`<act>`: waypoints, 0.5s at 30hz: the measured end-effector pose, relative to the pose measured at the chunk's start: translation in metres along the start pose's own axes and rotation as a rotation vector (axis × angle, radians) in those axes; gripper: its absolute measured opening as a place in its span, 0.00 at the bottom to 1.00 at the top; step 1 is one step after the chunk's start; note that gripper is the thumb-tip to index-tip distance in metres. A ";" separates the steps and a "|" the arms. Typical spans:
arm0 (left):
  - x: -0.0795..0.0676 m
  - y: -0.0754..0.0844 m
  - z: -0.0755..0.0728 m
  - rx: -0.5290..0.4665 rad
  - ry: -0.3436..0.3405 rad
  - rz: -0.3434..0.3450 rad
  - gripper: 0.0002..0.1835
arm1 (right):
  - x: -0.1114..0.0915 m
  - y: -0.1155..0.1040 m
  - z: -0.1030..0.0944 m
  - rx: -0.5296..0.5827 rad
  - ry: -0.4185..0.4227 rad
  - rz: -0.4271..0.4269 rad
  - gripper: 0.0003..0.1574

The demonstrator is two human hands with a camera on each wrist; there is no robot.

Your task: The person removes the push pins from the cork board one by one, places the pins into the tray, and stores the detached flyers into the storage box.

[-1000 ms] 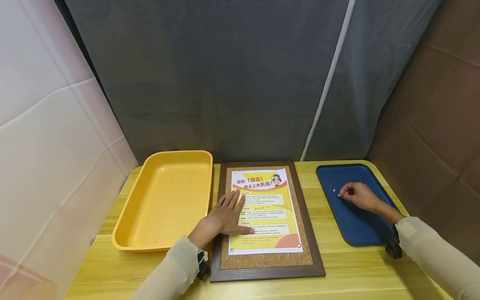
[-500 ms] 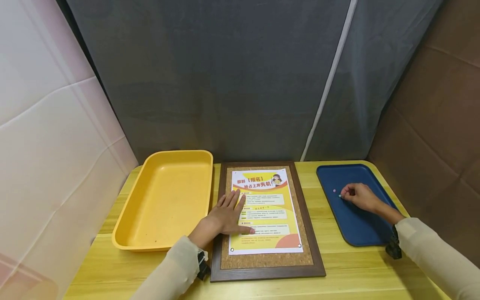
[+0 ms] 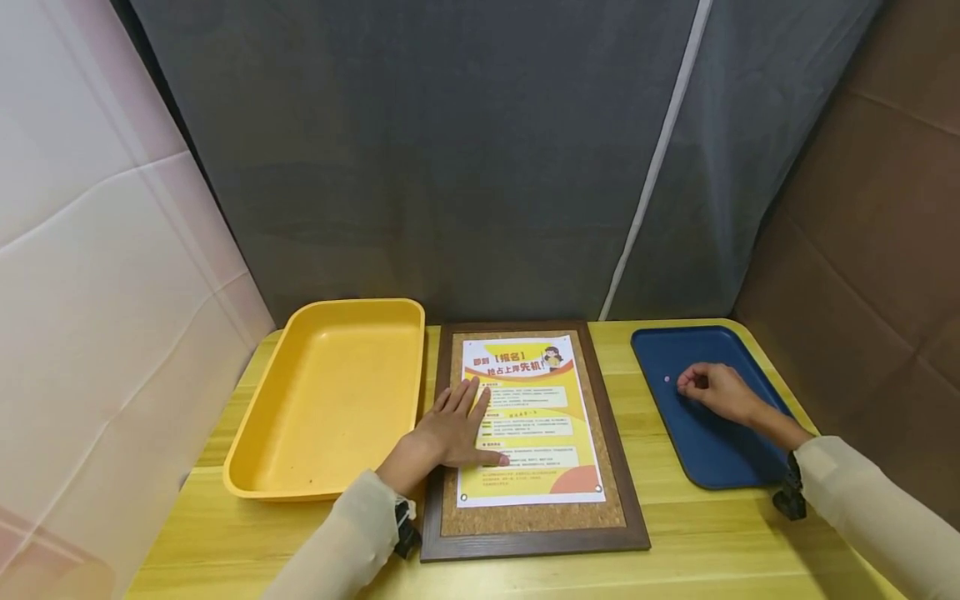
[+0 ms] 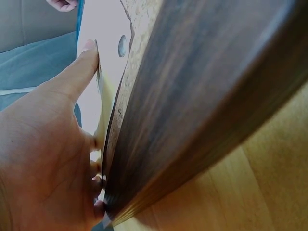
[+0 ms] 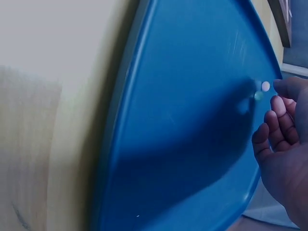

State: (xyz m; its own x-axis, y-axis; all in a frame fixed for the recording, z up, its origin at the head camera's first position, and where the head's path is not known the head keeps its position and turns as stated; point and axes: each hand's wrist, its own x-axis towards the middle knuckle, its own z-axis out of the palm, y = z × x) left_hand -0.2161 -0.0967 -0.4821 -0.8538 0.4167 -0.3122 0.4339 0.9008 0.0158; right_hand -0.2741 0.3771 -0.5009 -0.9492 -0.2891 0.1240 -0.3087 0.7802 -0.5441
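Right hand (image 3: pixel 716 393), fingertips drawn close, is over the blue tray (image 3: pixel 723 458), at three o'clock from the poster (image 3: pixel 534 425), seemingly picking up the small green piece (image 5: pixel 259 96); whether it is gripped, I cannot tell. Lifting it calls for a fine pinch. Left hand (image 3: pixel 453 435) lies spread on the poster. The head view hides the green piece

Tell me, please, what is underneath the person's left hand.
Under the left hand are part of the printed sheet and the left side of the brown frame. Whatever is printed directly beneath is covered and cannot be seen.
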 end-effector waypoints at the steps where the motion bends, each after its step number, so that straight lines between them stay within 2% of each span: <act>1: 0.000 0.000 0.000 -0.001 0.002 0.000 0.63 | 0.000 -0.002 0.001 0.002 0.002 -0.009 0.04; 8: -0.001 0.001 -0.001 -0.014 0.008 0.013 0.63 | -0.001 -0.021 0.005 0.003 -0.008 -0.067 0.03; 15: -0.002 0.000 -0.004 -0.009 0.004 0.010 0.63 | -0.002 -0.041 0.011 0.041 -0.053 -0.133 0.03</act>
State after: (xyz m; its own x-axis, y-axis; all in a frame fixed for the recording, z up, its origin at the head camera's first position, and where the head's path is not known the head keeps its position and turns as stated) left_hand -0.2159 -0.0973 -0.4780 -0.8506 0.4259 -0.3085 0.4396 0.8978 0.0272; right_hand -0.2592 0.3395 -0.4879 -0.8953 -0.4179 0.1542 -0.4276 0.7098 -0.5598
